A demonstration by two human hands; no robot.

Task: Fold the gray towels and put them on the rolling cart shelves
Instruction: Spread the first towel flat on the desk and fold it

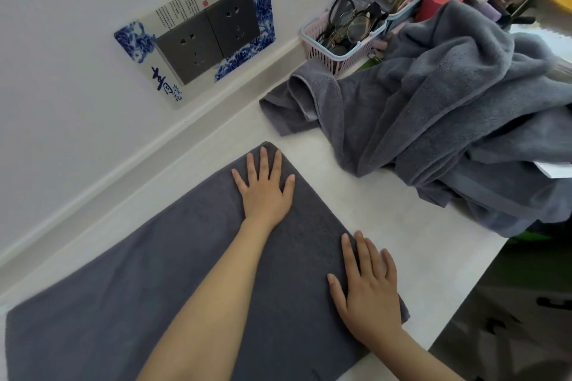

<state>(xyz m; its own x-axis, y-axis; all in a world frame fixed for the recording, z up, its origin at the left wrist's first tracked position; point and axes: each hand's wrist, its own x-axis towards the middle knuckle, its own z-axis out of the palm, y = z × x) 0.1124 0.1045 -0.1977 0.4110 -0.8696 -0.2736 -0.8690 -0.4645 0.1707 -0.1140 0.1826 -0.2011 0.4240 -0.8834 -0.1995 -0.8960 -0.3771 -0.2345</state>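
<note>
Pressing flat gray terry towel (173,272)

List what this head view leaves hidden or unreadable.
- Rolling cart: nowhere in the head view.
- Flat towel: near end cut by the bottom edge; the left hand, right hand and forearms cover parts of it.
- Towel pile: count unclear, folds overlap; right side cut by the frame edge.
- Basket: glasses tangled, number unclear.
- Wall plate text: too small to read.
- Dark area at lower right: blurred.
</note>
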